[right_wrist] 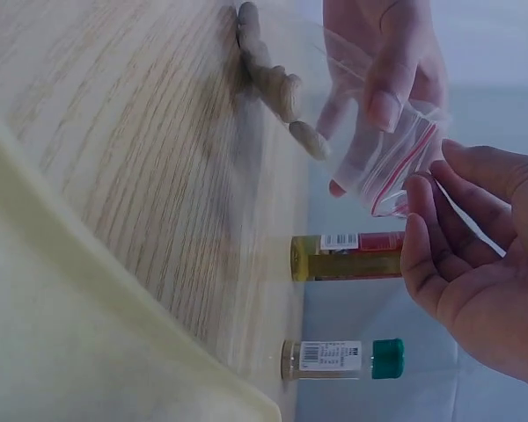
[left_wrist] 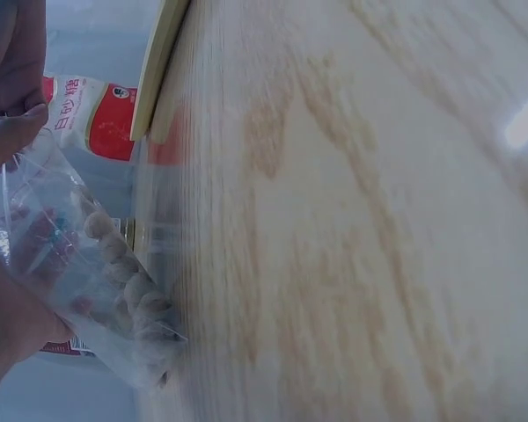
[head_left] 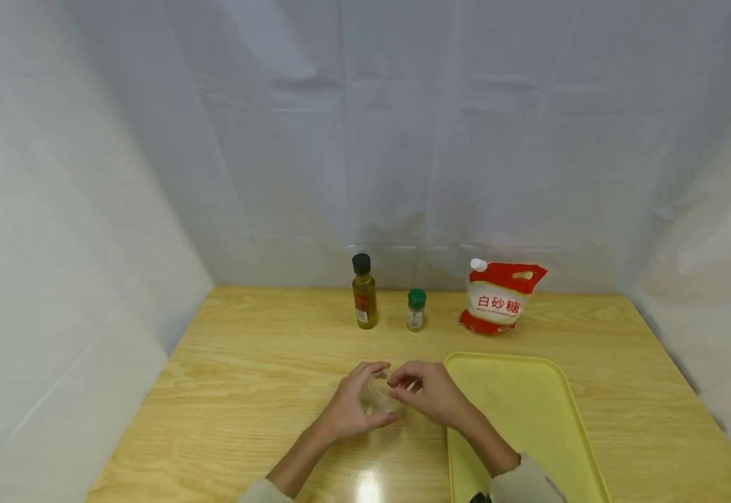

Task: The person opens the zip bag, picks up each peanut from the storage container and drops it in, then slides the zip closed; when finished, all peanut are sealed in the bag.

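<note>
A clear zip bag (head_left: 378, 395) with a red line along its seal is held between both hands, low over the table. Small rounded beige-brown pieces (left_wrist: 123, 272) lie along the bottom of the bag in the left wrist view. My left hand (head_left: 348, 404) grips the bag's side, thumb on the near face and fingers beyond it. With thumb and fingertips, my right hand (head_left: 433, 395) pinches the bag's upper edge near the seal (right_wrist: 414, 167). In the right wrist view the pieces (right_wrist: 277, 88) hang close to the wooden surface.
A yellow tray (head_left: 516, 412) lies to the right, under the right forearm. Along the back of the wooden table (head_left: 246, 377) stand a dark-capped oil bottle (head_left: 365, 293), a green-capped spice jar (head_left: 415, 311) and a red-and-white sugar pouch (head_left: 498, 299). Pale sheets (head_left: 371, 140) surround the table.
</note>
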`<act>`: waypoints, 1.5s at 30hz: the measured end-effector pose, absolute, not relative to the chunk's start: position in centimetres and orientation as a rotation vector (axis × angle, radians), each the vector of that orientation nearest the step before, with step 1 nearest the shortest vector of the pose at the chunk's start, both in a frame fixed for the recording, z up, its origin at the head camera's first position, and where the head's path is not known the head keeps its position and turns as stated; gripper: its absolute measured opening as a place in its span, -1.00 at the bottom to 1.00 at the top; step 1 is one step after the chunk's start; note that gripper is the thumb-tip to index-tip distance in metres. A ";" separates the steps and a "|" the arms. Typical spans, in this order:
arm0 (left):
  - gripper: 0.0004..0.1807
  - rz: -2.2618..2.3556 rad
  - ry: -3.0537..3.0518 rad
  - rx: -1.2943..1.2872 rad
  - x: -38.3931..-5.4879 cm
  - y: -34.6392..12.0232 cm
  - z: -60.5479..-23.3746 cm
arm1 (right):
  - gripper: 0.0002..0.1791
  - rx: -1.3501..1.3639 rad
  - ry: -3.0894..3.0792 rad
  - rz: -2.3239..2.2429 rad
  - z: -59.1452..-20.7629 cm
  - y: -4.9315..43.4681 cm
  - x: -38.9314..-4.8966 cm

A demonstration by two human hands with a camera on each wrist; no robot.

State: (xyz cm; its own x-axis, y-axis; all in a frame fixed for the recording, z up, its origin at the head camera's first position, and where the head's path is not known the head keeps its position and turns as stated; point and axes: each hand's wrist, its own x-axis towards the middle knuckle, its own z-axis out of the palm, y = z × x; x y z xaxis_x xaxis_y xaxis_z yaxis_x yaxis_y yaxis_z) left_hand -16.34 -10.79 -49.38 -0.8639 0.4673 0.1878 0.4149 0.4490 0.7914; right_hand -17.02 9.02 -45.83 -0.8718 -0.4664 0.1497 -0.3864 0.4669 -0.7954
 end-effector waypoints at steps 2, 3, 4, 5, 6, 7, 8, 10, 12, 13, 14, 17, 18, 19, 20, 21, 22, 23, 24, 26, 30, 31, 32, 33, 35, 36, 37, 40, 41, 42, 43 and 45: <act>-0.18 1.408 2.622 0.795 -16.3 -10.8 -49.3 | -0.91 -0.778 2.615 -1.364 -45.7 9.1 -16.8; -0.18 1.408 2.623 0.797 -16.4 -10.8 -49.3 | -0.92 -0.788 2.610 -1.359 -45.6 9.1 -16.6; -0.18 1.409 2.623 0.793 -16.4 -10.8 -49.4 | -0.92 -0.797 2.601 -1.354 -45.5 9.1 -16.5; -0.18 1.409 2.625 0.790 -16.4 -10.8 -49.4 | -0.92 -0.803 2.585 -1.351 -45.4 9.1 -16.4; -0.18 1.409 2.630 0.787 -16.4 -10.8 -49.4 | -0.91 -0.811 2.567 -1.353 -45.4 9.1 -16.4; -0.18 1.411 2.632 0.784 -16.4 -10.8 -49.4 | -0.90 -0.817 2.551 -1.349 -45.3 9.0 -16.3; -0.17 1.416 2.634 0.783 -16.3 -10.8 -49.4 | -0.89 -0.824 2.536 -1.348 -45.2 9.0 -16.2; -0.16 1.424 2.639 0.774 -16.3 -10.7 -49.4 | -0.87 -0.837 2.523 -1.330 -45.2 8.8 -16.1; -0.13 1.434 2.642 0.760 -16.2 -10.6 -49.3 | -0.86 -0.841 2.530 -1.311 -45.1 8.7 -15.9; -0.11 1.439 2.639 0.747 -16.2 -10.6 -49.3 | -0.87 -0.836 2.541 -1.297 -45.2 8.7 -15.9; -0.09 1.443 2.635 0.726 -16.1 -10.6 -49.2 | -0.88 -0.835 2.549 -1.291 -45.2 8.6 -15.8; -0.07 1.484 2.583 0.632 -16.0 -10.8 -48.9 | -0.92 -0.824 2.580 -1.272 -45.3 8.6 -15.8; -0.07 1.516 2.547 0.599 -15.9 -11.0 -48.8 | -0.92 -0.817 2.595 -1.266 -45.4 8.7 -15.8; -0.09 1.553 2.511 0.571 -15.9 -11.1 -48.6 | -0.92 -0.805 2.609 -1.266 -45.4 8.8 -15.8; -0.13 1.594 2.476 0.545 -15.9 -11.3 -48.5 | -0.92 -0.799 2.628 -1.270 -45.5 8.9 -15.8; -0.18 1.638 2.439 0.524 -15.9 -11.5 -48.3 | -0.92 -0.787 2.655 -1.273 -45.5 9.0 -15.8; -0.24 1.687 2.402 0.505 -15.9 -11.7 -48.1 | -0.92 -0.776 2.685 -1.282 -45.6 9.2 -15.8; -0.31 1.732 2.370 0.496 -16.0 -11.9 -48.0 | -0.93 -0.764 2.716 -1.289 -45.6 9.4 -15.9; -0.37 1.769 2.343 0.489 -16.0 -12.1 -47.8 | -0.93 -0.751 2.745 -1.299 -45.6 9.6 -15.9; -0.49 1.822 2.317 0.478 -16.0 -12.3 -47.6 | -0.93 -0.732 2.790 -1.325 -45.7 9.9 -16.0; -0.61 1.882 2.295 0.442 -16.0 -12.4 -47.4 | -0.92 -0.693 2.827 -1.349 -45.7 10.3 -16.1; -0.63 1.891 2.296 0.433 -15.9 -12.4 -47.4 | -0.93 -0.683 2.822 -1.358 -45.7 10.4 -16.1; -0.64 1.900 2.298 0.416 -15.9 -12.4 -47.4 | -0.93 -0.675 2.820 -1.365 -45.6 10.5 -16.1; -0.66 1.913 2.301 0.402 -15.9 -12.3 -47.4 | -0.94 -0.670 2.818 -1.372 -45.7 10.5 -16.1; -0.69 1.936 2.310 0.367 -15.8 -12.3 -47.6 | -0.95 -0.654 2.807 -1.406 -45.6 10.6 -16.1; -0.71 1.948 2.310 0.353 -15.8 -12.3 -47.6 | -0.95 -0.646 2.800 -1.429 -45.6 10.6 -16.1; -0.73 1.961 2.307 0.335 -15.8 -12.3 -47.6 | -0.95 -0.639 2.796 -1.453 -45.6 10.6 -16.1; -0.76 2.005 2.292 0.307 -15.6 -12.3 -47.7 | -0.96 -0.605 2.770 -1.547 -45.6 10.7 -16.1; -0.77 2.021 2.285 0.293 -15.5 -12.3 -47.6 | -0.96 -0.594 2.757 -1.580 -45.5 10.7 -16.2; -0.77 2.041 2.276 0.277 -15.5 -12.3 -47.6 | -0.96 -0.584 2.746 -1.609 -45.5 10.8 -16.2; -0.77 2.060 2.268 0.260 -15.4 -12.2 -47.5 | -0.96 -0.583 2.735 -1.640 -45.5 10.8 -16.3; -0.78 2.094 2.258 0.227 -15.3 -12.2 -47.5 | -0.92 -0.570 2.710 -1.708 -45.7 10.8 -16.4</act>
State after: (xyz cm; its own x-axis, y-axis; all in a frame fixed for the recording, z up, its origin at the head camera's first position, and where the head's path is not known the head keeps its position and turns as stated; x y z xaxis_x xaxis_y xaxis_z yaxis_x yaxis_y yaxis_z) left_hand -15.28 -12.20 -47.50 -0.9878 0.1439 0.0603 0.0710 0.0705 0.9950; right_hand -16.40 10.81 -45.68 -0.9324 -0.2323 0.2768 -0.3500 0.3895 -0.8519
